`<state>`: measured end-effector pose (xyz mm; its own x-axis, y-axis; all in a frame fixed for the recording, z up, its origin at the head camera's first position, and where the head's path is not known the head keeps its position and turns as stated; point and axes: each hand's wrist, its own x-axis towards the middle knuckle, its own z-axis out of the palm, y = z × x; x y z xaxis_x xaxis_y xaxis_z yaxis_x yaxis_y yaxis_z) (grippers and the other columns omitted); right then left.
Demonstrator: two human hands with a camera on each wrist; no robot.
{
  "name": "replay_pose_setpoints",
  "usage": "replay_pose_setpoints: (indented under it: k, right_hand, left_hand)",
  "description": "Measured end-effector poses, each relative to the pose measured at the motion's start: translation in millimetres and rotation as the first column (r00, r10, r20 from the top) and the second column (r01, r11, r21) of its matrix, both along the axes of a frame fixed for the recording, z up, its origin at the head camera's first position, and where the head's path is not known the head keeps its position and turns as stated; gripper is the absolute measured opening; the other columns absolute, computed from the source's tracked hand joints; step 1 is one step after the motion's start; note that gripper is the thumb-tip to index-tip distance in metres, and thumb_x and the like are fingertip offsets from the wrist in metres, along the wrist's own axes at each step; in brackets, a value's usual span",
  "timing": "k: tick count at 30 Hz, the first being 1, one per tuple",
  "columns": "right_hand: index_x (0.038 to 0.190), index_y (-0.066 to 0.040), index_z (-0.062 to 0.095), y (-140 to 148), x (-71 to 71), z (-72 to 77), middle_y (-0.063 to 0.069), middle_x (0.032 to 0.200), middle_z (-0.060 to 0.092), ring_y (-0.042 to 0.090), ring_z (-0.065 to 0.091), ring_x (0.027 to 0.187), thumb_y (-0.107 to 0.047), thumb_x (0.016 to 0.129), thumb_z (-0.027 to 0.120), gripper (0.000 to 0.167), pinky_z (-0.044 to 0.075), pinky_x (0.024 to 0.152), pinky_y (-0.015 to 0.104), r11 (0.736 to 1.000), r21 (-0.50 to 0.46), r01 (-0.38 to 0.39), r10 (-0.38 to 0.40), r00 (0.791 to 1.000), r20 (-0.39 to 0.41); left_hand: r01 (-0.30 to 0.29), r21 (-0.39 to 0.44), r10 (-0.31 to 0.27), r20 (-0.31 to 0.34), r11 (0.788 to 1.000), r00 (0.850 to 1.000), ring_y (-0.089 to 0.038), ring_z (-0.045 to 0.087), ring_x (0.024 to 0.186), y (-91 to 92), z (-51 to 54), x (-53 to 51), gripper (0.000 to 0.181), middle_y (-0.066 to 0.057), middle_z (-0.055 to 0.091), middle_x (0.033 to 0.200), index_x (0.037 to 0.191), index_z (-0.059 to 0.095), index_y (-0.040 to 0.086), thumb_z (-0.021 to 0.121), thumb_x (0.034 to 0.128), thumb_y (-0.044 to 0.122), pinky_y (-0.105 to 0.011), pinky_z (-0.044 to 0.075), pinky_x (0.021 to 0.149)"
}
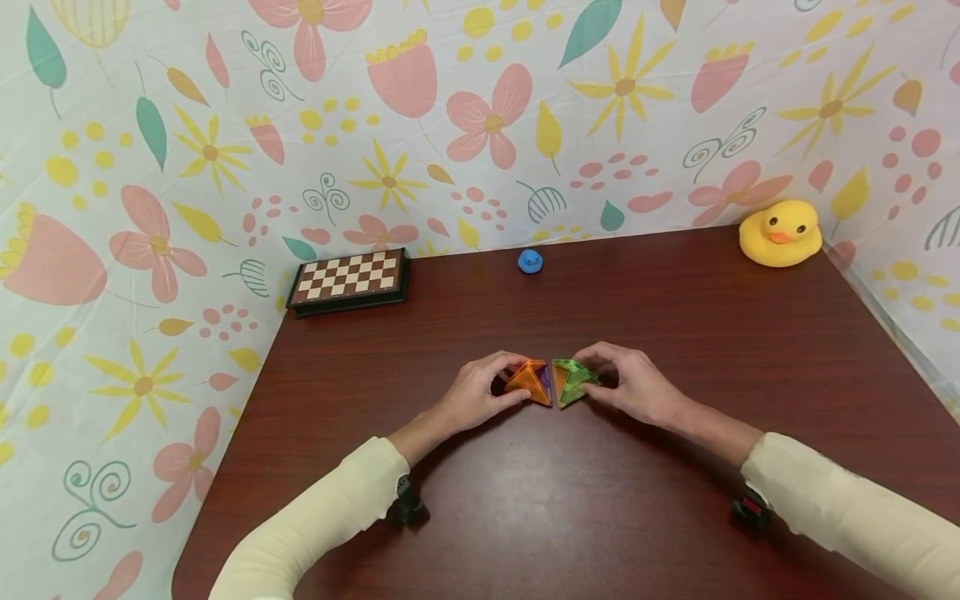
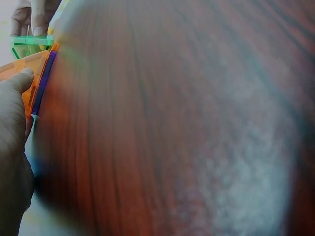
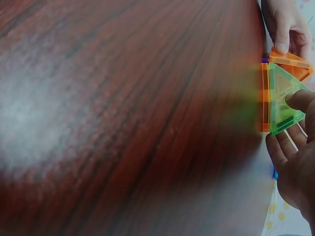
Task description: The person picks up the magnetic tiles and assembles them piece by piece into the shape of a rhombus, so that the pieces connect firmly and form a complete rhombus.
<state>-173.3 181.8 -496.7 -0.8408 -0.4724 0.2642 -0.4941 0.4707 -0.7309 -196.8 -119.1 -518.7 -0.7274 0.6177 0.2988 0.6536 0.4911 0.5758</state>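
Near the middle of the table, my left hand [image 1: 480,389] pinches an orange magnetic-tile pyramid [image 1: 530,384] with a purple tile on its right side. Facing it, my right hand [image 1: 636,385] pinches a green magnetic-tile pyramid [image 1: 574,383] that has an orange tile on its left side. A narrow gap separates the two pyramids in the head view. In the left wrist view my left thumb lies on the orange tile [image 2: 37,64], and the purple tile [image 2: 44,81] shows along its edge. The right wrist view has my thumb on the green tile [image 3: 284,96].
On the dark wooden table [image 1: 480,517] a checkered board-game box [image 1: 348,279] sits at the back left. A small blue duck [image 1: 530,262] stands at the back middle, and a big yellow duck [image 1: 780,235] at the back right. A flowered cloth [image 1: 412,183] hangs behind.
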Motion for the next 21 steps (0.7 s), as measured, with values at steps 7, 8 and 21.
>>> replay_pose_setpoints:
  k: [7, 8, 21]
  right_hand:
    - [0.125, -0.006, 0.068, 0, -0.5, 1.5, 0.005, 0.115, 0.074, 0.022, 0.074, 0.099, 0.004, 0.087, 0.086, 0.044, 0.062, 0.082, 0.043, 1.0, -0.021, -0.013, 0.013, 1.0, 0.016]
    - [0.126, -0.006, 0.068, 0, -0.4, 1.8, 0.005, 0.116, 0.074, 0.022, 0.074, 0.1, 0.004, 0.087, 0.086, 0.044, 0.062, 0.082, 0.043, 1.0, -0.022, -0.009, 0.01, 1.0, 0.018]
    - [0.12, -0.008, 0.073, 8, 1.2, -2.1, 0.003, 0.112, 0.075, 0.019, 0.072, 0.092, 0.004, 0.086, 0.086, 0.038, 0.062, 0.078, 0.039, 1.0, 0.011, 0.021, -0.02, 1.0, -0.021]
  left_hand:
    - [0.014, 0.014, -0.014, 0.0, 1.0, 1.0, -0.009, 0.068, 0.103, -1.1, 1.0, -1.4, 0.05, 0.001, 0.069, 0.131, 0.14, 0.065, 0.014, 0.084, 0.0955, 0.028, -0.023, 0.056, 0.09]
    - [0.014, 0.02, -0.014, -0.005, 1.0, 1.0, -0.009, 0.068, 0.104, -1.9, 1.1, -1.6, 0.051, 0.001, 0.069, 0.131, 0.14, 0.065, 0.013, 0.084, 0.0953, 0.028, -0.023, 0.056, 0.091]
    - [0.013, 0.036, -0.013, 0.003, 0.999, 1.0, -0.007, 0.066, 0.106, -9.4, -2.9, -3.9, 0.047, 0.004, 0.069, 0.128, 0.138, 0.066, 0.015, 0.083, 0.0958, 0.025, -0.022, 0.055, 0.09]
